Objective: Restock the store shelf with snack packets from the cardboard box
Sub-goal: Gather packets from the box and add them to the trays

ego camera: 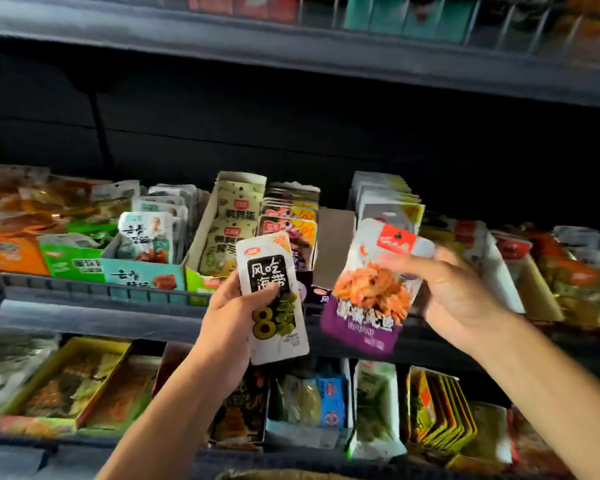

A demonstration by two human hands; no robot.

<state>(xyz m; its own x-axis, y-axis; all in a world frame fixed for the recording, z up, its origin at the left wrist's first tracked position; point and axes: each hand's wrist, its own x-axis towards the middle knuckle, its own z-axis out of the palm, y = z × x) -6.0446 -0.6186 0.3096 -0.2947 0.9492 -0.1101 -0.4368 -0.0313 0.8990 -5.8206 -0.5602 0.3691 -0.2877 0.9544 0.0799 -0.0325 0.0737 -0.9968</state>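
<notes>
While the left hand [229,320] grips a white seaweed packet [274,299] upright at about 7 o'clock of the open shelf slot [335,244], its thumb lies across the print; a loose hold could let it slide; the right hand [454,292], at 3 o'clock of that slot, pinches a purple-based snack packet [371,292] by its edge, blurred, and risks knocking the standing white row [385,199] behind it.

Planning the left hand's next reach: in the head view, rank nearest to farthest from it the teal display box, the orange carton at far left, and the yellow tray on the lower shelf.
From the left hand:
1. Teal cardboard display box, just up-left on the middle shelf.
2. Yellow cardboard tray, down-left on the lower shelf.
3. Orange carton, far left of the middle shelf.
</notes>
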